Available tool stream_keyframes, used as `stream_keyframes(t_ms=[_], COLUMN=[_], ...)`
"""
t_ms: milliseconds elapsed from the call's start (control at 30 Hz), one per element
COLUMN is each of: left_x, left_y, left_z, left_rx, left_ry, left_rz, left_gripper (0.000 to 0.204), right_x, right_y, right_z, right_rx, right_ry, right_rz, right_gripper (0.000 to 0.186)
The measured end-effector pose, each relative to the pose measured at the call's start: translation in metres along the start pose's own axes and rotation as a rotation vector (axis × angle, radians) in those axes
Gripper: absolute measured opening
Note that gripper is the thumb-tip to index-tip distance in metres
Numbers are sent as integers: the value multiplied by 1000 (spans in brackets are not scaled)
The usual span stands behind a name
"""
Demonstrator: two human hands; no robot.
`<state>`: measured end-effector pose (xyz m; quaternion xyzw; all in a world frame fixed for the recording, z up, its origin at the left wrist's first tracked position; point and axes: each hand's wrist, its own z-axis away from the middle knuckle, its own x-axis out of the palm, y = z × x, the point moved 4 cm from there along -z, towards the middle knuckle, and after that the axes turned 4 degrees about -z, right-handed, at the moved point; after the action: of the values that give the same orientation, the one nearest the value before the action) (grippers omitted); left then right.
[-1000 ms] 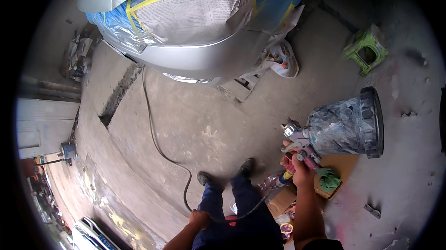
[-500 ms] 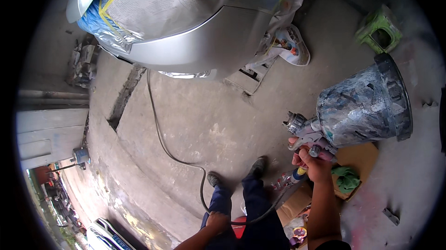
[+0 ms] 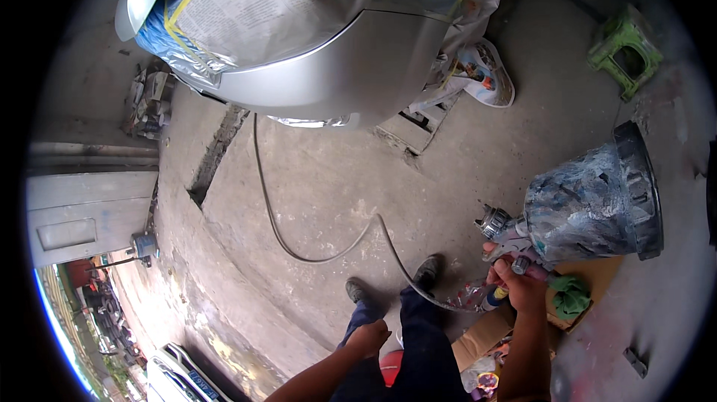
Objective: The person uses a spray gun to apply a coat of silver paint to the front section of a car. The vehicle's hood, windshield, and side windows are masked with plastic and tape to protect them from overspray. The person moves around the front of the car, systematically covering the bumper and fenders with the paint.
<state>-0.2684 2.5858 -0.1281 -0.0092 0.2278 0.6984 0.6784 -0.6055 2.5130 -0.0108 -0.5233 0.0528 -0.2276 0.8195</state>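
My right hand [image 3: 517, 282] is wrapped round the handle of a spray gun [image 3: 511, 241]. Joined to the gun is a large paint-crusted cup [image 3: 575, 204], which leans out to the right, with the nozzle pointing left. A grey air hose [image 3: 269, 200] runs up to the bottom of the gun's handle, making a raised bend over the floor. My left hand [image 3: 369, 338] is closed in a loose fist over my left leg, apart from the hose, and nothing shows in it. Ahead lies a silver car body panel [image 3: 328, 73], masked above with newspaper [image 3: 254, 10], blue film and yellow tape.
A green stool [image 3: 626, 51] stands at the far right. Below the gun are cardboard boxes [image 3: 484, 336] and a green cloth [image 3: 570, 297]. A narrow floor channel [image 3: 216, 157] runs at the left, near a white door panel [image 3: 97, 211]. A white vehicle [image 3: 175, 379] shows lower left.
My left hand has let go of the hose and moved slightly right and up. The hose has sprung forward into a raised bend. The gun has shifted a little right and down.
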Motion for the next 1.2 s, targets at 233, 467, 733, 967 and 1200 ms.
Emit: stream_keyframes(t_ms=[233, 467, 733, 967, 1200], left_x=[76, 89, 35, -24, 67], left_y=[-62, -88, -86, -3, -69], left_z=[13, 47, -2, -5, 8], left_rx=[-18, -20, -8, -137, -131], left_ry=[-270, -236, -22, 34, -102], left_rz=[-233, -364, -274, -111, -201], left_gripper=[24, 40, 36, 28, 33], right_x=[18, -9, -29, 7, -39], right_y=[-12, -36, -30, -20, -24], right_z=[-9, -34, -34, -32, -69], right_rx=[-109, -288, -284, -155, -188], right_ry=[-225, -108, 116, -203, 58], right_rz=[-293, -296, -252, -205, -333], right_gripper=[26, 34, 43, 33, 23])
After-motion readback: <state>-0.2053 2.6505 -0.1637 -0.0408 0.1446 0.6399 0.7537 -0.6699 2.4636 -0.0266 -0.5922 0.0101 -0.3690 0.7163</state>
